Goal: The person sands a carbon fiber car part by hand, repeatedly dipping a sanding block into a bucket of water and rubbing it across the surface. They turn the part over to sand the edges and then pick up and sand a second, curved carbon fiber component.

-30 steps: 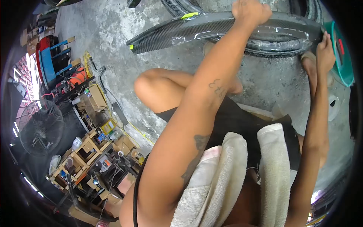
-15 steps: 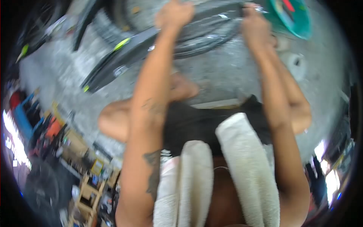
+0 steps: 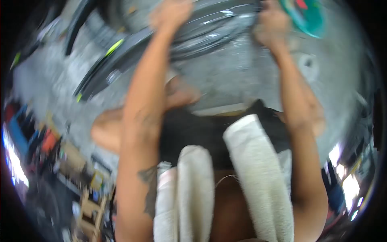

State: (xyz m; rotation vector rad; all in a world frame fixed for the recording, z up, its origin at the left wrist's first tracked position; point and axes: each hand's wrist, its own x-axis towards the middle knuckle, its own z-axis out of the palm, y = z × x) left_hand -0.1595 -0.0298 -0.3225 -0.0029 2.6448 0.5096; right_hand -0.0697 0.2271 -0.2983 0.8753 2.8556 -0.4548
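A long, dark, glossy curved bundle with ridged bands and lime-green patches stretches across the top of the head view, above the concrete floor. On its far edge, my left hand is closed in a grip, partly cut off by the frame. My right hand is closed at the bundle's right end, blurred by motion. What exactly the bundle is, I cannot make out. Both arms reach forward over my crossed legs.
A teal basin holding something red stands at upper right, beside a white roll. Black tyres lie at upper left. Tools, boxes and a wooden frame crowd the lower left. A white towel hangs over my chest.
The view has shifted, so the floor, basin and tyres appear farther left. Both hands stay closed on the bundle, my left hand now further from my right.
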